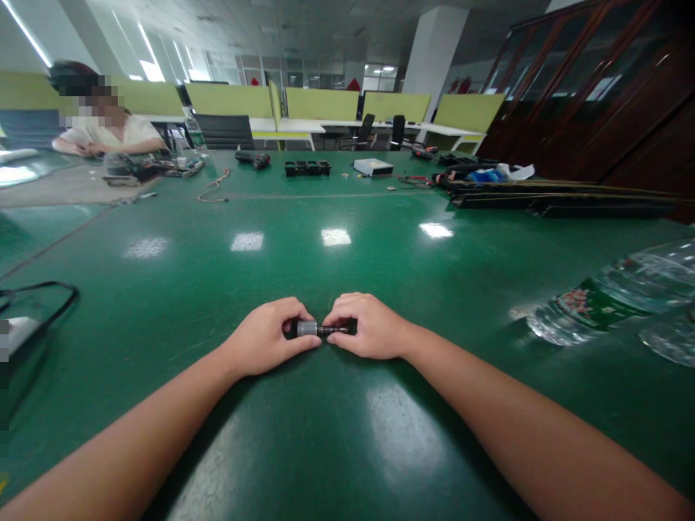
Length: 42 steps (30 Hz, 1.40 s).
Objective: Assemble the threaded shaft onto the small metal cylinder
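Low over the middle of the green table (304, 260), a small silver cylinder (307, 328) lies sideways between my hands. It looks like a little motor, with a dark ridged shaft (328, 330) coming out of its right end. My left hand (266, 336) is closed, thumb and fingers pinching the cylinder. Closed as well, my right hand (374, 329) grips the shaft's far end with thumb and fingertips. Whether the ridges are a thread or a spring is too small to tell.
Large water bottles (602, 297) lie at the right. A black cable (59, 289) curls at the left edge. Farther back are a power drill (253, 159), a black slotted block (307, 168), a white box (373, 167) and long black strips (565, 199). A person (114, 134) sits at far left.
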Each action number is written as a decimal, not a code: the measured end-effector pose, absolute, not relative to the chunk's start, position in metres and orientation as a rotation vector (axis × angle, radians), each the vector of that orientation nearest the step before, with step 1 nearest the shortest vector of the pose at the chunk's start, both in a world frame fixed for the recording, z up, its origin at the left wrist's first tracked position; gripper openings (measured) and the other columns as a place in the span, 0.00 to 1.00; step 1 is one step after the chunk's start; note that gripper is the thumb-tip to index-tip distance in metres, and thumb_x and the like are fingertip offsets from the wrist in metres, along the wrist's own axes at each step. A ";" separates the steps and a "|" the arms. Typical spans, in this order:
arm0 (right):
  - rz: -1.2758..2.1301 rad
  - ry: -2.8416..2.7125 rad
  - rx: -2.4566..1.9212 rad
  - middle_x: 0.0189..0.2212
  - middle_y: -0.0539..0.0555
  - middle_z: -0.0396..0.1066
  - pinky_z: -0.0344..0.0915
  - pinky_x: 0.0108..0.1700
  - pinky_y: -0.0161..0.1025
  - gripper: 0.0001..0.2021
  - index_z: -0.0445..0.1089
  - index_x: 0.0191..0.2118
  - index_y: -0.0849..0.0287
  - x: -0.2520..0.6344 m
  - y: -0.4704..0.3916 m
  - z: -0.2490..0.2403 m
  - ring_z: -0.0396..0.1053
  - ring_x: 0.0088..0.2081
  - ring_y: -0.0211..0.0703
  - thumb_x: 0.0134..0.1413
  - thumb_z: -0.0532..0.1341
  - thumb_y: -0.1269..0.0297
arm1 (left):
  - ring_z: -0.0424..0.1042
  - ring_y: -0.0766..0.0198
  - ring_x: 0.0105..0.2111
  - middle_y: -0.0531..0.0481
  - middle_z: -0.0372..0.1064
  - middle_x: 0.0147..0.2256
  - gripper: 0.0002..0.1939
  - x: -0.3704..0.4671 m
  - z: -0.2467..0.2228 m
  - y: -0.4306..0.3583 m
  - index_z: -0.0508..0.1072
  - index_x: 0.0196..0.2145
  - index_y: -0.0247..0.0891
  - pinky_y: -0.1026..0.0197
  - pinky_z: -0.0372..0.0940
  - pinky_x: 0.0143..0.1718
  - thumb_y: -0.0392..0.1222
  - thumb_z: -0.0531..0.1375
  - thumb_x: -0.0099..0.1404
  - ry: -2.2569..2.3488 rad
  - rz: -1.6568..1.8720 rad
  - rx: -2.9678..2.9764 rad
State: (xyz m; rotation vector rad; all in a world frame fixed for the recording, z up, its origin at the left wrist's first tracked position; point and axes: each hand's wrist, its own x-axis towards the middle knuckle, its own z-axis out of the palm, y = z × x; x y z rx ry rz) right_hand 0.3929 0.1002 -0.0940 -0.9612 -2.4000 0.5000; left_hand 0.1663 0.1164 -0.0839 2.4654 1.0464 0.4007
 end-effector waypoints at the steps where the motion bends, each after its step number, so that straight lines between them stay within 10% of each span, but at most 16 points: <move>1: 0.499 -2.397 -0.961 0.28 0.51 0.72 0.61 0.38 0.36 0.06 0.76 0.35 0.60 0.393 0.100 -0.094 0.67 0.32 0.39 0.49 0.65 0.71 | 0.66 0.63 0.31 0.51 0.69 0.32 0.15 0.166 -0.084 0.116 0.74 0.37 0.38 0.63 0.57 0.32 0.53 0.62 0.62 1.049 0.400 2.464; 42: 0.488 -2.334 -0.966 0.24 0.49 0.70 0.59 0.35 0.35 0.03 0.74 0.30 0.61 0.396 0.105 -0.101 0.65 0.29 0.37 0.48 0.66 0.68 | 0.66 0.63 0.30 0.52 0.69 0.31 0.15 0.167 -0.082 0.116 0.74 0.37 0.38 0.63 0.57 0.31 0.53 0.62 0.62 1.081 0.380 2.438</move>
